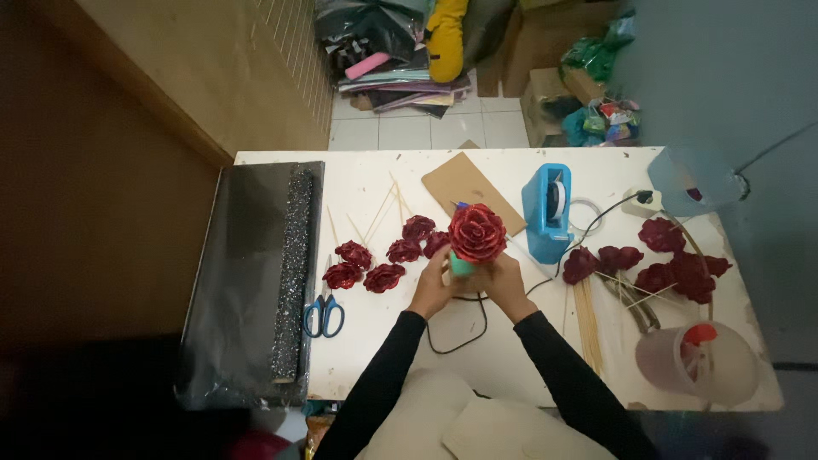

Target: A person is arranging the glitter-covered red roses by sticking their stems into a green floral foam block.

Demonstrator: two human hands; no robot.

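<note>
Our black-sleeved left hand [434, 290] and right hand [504, 285] clasp the large glittery red paper rose [476, 232]; squeezing harder may crush its petals, we judge.

I note scissors [323, 313] left on table [511, 358], tape dispenser [546, 211] far right of centre, skewers [588, 322] near right, cup [697, 365] nearest right corner.

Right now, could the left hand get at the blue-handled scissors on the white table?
Probably yes: the left hand would have to let go of the large red glitter rose, but bare table lies between it and the blue-handled scissors.
</note>
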